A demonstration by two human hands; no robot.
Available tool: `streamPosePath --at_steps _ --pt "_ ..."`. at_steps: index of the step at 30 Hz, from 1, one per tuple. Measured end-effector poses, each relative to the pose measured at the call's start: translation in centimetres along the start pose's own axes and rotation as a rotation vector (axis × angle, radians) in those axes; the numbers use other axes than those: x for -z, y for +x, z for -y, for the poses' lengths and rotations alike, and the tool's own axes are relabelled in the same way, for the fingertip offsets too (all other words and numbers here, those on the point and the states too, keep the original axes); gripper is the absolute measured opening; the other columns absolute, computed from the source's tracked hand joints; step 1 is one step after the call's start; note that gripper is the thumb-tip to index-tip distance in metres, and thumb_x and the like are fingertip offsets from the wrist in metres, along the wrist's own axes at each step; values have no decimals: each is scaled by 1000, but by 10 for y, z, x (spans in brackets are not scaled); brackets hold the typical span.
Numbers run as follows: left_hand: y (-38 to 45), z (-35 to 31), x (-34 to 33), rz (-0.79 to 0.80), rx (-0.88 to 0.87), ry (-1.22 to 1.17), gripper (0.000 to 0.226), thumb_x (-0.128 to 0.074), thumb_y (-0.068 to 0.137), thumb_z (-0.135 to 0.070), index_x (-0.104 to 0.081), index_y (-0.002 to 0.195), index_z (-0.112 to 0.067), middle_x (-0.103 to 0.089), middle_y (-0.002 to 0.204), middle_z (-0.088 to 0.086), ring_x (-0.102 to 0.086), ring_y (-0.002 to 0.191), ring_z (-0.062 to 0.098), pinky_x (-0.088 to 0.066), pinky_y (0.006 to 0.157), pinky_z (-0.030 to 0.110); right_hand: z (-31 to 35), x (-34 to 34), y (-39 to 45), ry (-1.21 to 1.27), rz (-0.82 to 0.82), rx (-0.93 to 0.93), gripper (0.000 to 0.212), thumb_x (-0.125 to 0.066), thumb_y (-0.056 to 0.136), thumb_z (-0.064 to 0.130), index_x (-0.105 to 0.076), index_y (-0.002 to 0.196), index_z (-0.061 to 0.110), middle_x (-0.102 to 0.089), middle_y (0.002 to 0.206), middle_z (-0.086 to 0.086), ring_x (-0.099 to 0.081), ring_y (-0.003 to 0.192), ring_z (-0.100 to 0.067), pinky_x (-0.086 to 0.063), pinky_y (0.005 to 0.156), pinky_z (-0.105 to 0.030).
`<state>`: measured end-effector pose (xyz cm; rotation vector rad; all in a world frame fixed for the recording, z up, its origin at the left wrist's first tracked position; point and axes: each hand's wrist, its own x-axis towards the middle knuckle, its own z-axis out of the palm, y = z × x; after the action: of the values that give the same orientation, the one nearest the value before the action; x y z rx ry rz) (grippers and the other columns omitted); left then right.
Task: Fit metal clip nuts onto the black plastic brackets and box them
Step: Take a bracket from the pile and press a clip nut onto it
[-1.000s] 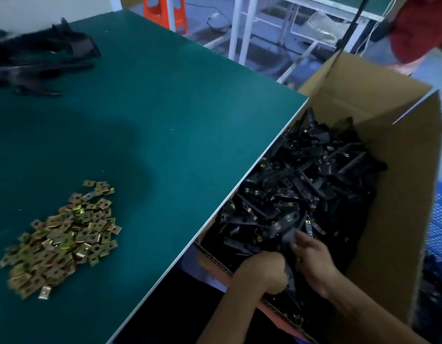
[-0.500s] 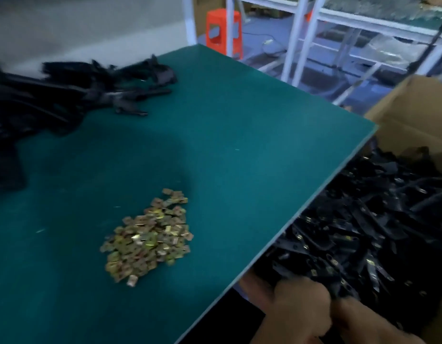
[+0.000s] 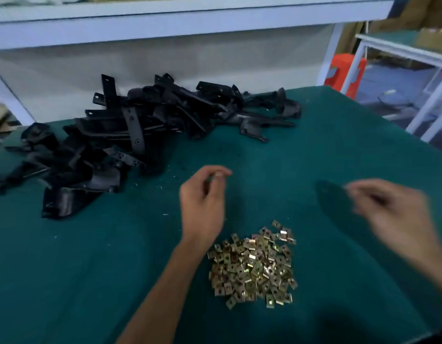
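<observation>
A heap of brass-coloured metal clip nuts [image 3: 253, 265] lies on the green table [image 3: 91, 269] near me. A big pile of black plastic brackets [image 3: 130, 135] sits at the table's far left. My left hand [image 3: 202, 202] hovers above the table just beyond the nuts, fingers loosely curled, nothing visible in it. My right hand [image 3: 391, 214] is over the table to the right of the nuts, blurred by motion, fingers relaxed, and it seems to hold nothing. The cardboard box is out of view.
A white shelf frame [image 3: 190, 23] and a pale panel stand behind the table. An orange stool [image 3: 344, 70] and white table legs [image 3: 436, 100] are off the far right edge. The table's right edge runs diagonally at the right.
My view has swung left from the box of brackets to the table. Both hands have left the box and now hover above the table around the nut heap.
</observation>
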<state>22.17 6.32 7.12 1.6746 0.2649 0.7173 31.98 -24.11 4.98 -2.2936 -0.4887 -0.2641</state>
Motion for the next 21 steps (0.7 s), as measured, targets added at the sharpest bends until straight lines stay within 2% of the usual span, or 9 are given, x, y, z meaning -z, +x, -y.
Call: streamPosePath --at_steps 2,4,6,7,9,11,12,16,21 --pt "10 28 19 -98 35 -4 29 -53 102 -7 -73 85 -21 -40 48 -13 -26 44 5 -22 43 21 33 -43 58 -20 58 62 17 -68 95 25 -74 104 38 -71 99 26 -69 93 1 -51 88 -15" --pt "15 40 25 -131 91 -54 28 -55 100 -16 -73 82 -26 -36 49 -11 -24 45 10 -20 44 24 45 -84 116 16 174 -2 28 -67 96 11 -72 123 18 -69 121 6 -70 93 -15 -56 83 -20" --pt "21 50 29 -132 105 -84 24 -55 97 -23 -73 82 -27 -35 49 -10 -23 44 12 -19 43 24 57 -111 159 37 229 -125 39 -64 99 13 -61 138 10 -62 140 -4 -72 81 -17 -54 73 -15" --pt "22 53 29 -125 96 -81 23 -55 97 -23 -73 83 -26 -36 49 -10 -23 44 12 -20 43 23 61 -121 178 8 231 -143 41 -64 100 18 -59 140 9 -60 142 -5 -73 85 -20 -55 79 -21" --pt "22 52 24 -88 63 -33 26 -56 100 -15 -73 82 -24 -38 47 -12 -25 42 8 -22 41 20 71 -140 207 -77 234 -190 34 -65 99 33 -65 124 10 -65 126 -7 -67 102 -28 -53 86 -32" --pt "21 50 21 -49 68 26 28 -56 102 -11 -73 83 -23 -40 45 -12 -25 40 5 -22 40 18 80 -155 221 -214 222 -228 32 -67 96 41 -65 94 9 -65 106 -9 -65 96 -32 -46 70 -31" --pt "22 49 21 -36 87 38 28 -56 102 -12 -73 83 -23 -39 45 -12 -25 39 5 -22 40 18 84 -161 221 -332 198 -213 32 -67 96 41 -66 93 9 -64 106 -11 -65 96 -34 -44 68 -32" --pt "25 52 22 -40 128 29 27 -55 103 -11 -72 84 -21 -38 43 -12 -24 38 6 -21 39 19 98 -162 198 -805 133 72 25 -59 100 31 -69 101 8 -62 94 -11 -65 90 -36 -42 62 -35" --pt "23 45 22 -124 123 4 17 -58 101 -15 -70 92 -24 -49 55 -13 -35 46 6 -30 43 21 109 -115 170 -631 -100 385 28 -50 104 23 -67 92 4 -64 96 -14 -63 81 -42 -42 59 -37"
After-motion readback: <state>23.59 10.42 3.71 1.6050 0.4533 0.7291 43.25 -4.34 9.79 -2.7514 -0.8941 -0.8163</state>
